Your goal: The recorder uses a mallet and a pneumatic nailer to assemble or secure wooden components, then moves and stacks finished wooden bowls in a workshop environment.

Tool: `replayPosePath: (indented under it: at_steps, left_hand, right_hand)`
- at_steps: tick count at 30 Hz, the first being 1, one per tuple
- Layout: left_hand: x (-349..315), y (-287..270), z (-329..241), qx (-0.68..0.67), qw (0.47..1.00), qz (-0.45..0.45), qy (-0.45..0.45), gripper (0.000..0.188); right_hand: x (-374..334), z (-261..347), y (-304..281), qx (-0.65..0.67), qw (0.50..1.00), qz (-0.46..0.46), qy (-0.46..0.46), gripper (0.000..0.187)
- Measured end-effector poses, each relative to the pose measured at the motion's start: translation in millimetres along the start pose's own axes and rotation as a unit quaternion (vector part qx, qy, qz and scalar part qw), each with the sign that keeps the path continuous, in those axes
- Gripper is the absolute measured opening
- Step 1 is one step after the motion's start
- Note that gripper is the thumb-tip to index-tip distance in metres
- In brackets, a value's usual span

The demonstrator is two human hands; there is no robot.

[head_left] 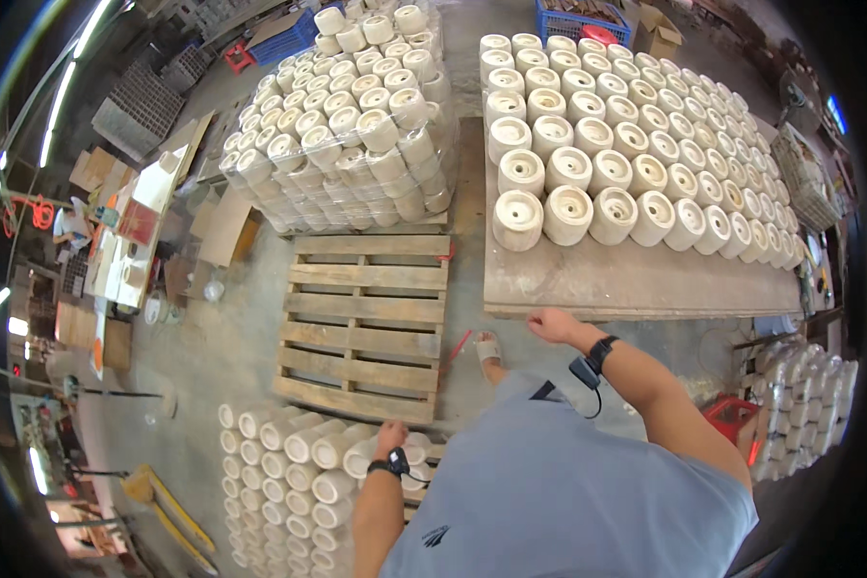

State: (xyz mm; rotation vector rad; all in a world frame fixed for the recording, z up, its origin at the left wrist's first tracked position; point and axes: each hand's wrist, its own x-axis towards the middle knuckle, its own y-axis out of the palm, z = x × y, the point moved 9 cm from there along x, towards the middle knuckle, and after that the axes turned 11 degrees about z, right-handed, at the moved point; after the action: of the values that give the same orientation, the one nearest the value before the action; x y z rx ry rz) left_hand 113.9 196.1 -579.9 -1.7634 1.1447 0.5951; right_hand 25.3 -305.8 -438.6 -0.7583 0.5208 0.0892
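My right hand hangs over the front edge of a low board-topped table. Its fingers are curled in, and nothing shows in them. Rows of cream-coloured, round pots with recessed tops stand on that table, and many of these tops have a hole in the centre. Low on my left side, my left hand is beside a stack of similar pale pots lying with their round ends outward. Its fingers are small and partly hidden, so I cannot tell whether they touch a pot.
A bare wooden pallet lies on the floor ahead of my left hand. Behind it rises a plastic-wrapped stack of pots. Yellow pallet-truck forks lie at the lower left. A red plastic stool and more wrapped pots stand at right.
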Motion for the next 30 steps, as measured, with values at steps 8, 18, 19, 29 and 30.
replayPosePath:
  at_steps: [8, 18, 19, 29, 30]
  left_hand:
    - [-107, -2, 63, -0.524, 0.797, -0.092, -0.286, 0.022]
    - [-57, -86, 4, -0.055, 0.996, 0.011, -0.068, 0.021]
    - [-52, -98, 18, -0.196, 0.976, -0.038, -0.09, 0.02]
    - [124, -199, 48, -0.604, 0.78, 0.146, -0.072, 0.012]
    - [136, -212, 17, -0.726, 0.631, 0.274, 0.023, 0.019]
  right_hand:
    - [142, 50, -65, 0.021, 0.999, 0.001, -0.028, 0.027]
    - [190, 8, -90, 0.081, 0.989, -0.042, 0.118, 0.038]
    - [190, 4, -88, 0.083, 0.985, -0.052, 0.14, 0.037]
    - [191, 3, -45, 0.008, 0.987, 0.121, 0.103, 0.031]
    - [193, 4, -39, -0.015, 0.979, 0.156, 0.13, 0.031]
